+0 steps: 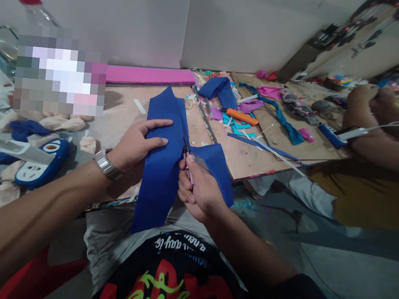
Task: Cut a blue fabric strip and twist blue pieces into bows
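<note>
A long dark blue sheet (pixel 158 178) lies over the table's front edge, its near end hanging towards my lap. I cannot tell whether it is crepe paper or cloth. My left hand (pixel 135 141), with a metal watch on the wrist, rests flat on the sheet, thumb and fingers stretched out. In my right hand (pixel 201 187) is a pair of small scissors (pixel 191 179) with pinkish handles, wrapped by the fingers. Their blades point away from me at the sheet's right edge. Another part of the blue material (pixel 219 167) spreads out right of the scissors, partly behind my right hand.
A blue folded piece (pixel 222 88), an orange cutter (pixel 240 116) and coloured scraps lie beyond my hands. A pink stack (pixel 150 76) sits by the wall. At left is a blue-and-white power strip (pixel 43 161). Another person's arms (pixel 378 137) rest at the right.
</note>
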